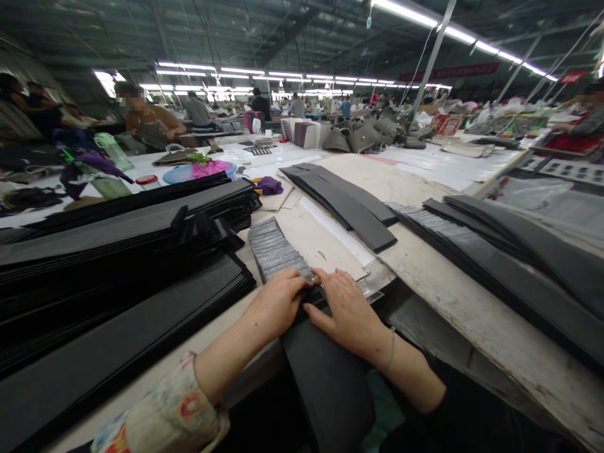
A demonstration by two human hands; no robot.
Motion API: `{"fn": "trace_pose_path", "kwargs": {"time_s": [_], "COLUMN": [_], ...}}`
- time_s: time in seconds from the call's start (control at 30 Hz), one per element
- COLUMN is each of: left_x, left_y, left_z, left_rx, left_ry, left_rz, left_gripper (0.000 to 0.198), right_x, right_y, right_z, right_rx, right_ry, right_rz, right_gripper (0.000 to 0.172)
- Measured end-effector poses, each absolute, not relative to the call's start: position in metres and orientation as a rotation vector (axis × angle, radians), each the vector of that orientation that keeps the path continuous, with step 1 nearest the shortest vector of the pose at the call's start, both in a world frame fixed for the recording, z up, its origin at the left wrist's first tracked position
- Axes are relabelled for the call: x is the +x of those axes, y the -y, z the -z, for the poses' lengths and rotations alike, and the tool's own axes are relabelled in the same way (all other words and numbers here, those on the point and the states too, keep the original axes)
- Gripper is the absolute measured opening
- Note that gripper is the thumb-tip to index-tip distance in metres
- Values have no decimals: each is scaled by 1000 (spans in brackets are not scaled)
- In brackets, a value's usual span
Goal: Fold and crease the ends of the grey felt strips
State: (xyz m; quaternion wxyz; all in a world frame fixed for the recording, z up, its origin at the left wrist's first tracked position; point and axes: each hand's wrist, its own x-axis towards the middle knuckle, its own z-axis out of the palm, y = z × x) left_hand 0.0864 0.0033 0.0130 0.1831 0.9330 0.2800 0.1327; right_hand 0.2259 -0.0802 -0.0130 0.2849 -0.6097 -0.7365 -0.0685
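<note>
A long dark grey strip (325, 377) of sheet material runs from the table's near edge down towards my lap. At its far end lies a fanned stack of strips with ridged grey ends (276, 248). My left hand (282, 301) bends over the left side of the strip, fingertips closed on it. From the right, my right hand (352, 311) grips the same strip, its thumb apart from the fingers and resting on top. A tiny yellow spot shows by the meeting fingertips; what it is I cannot make out. The strip under both hands is partly hidden.
Thick piles of dark strips (117, 214) lie on the left. More strips (340, 198) rest ahead, and another stack (509, 264) is at right. A gap in the tabletop (425, 314) opens right of my hands. Co-workers (151, 116) sit beyond.
</note>
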Motion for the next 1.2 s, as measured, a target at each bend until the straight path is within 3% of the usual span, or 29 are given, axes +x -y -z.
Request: {"fn": "trace_pose_path", "kwargs": {"time_s": [0.57, 0.97, 1.2], "left_x": [51, 45, 32], "left_y": [-1, 13, 30], "left_z": [-21, -16, -10], "left_rx": [2363, 2698, 2737], "left_ry": [-928, -891, -971], "left_rz": [-371, -362, -389], "left_gripper": [21, 19, 35], "right_x": [230, 220, 220], "right_y": [67, 74, 73], "right_z": [-13, -13, -10], "right_rx": [-1473, -1429, -1425], "right_ry": [2347, 2456, 2426], "right_rz": [-169, 178, 146], "right_gripper": [35, 20, 22]}}
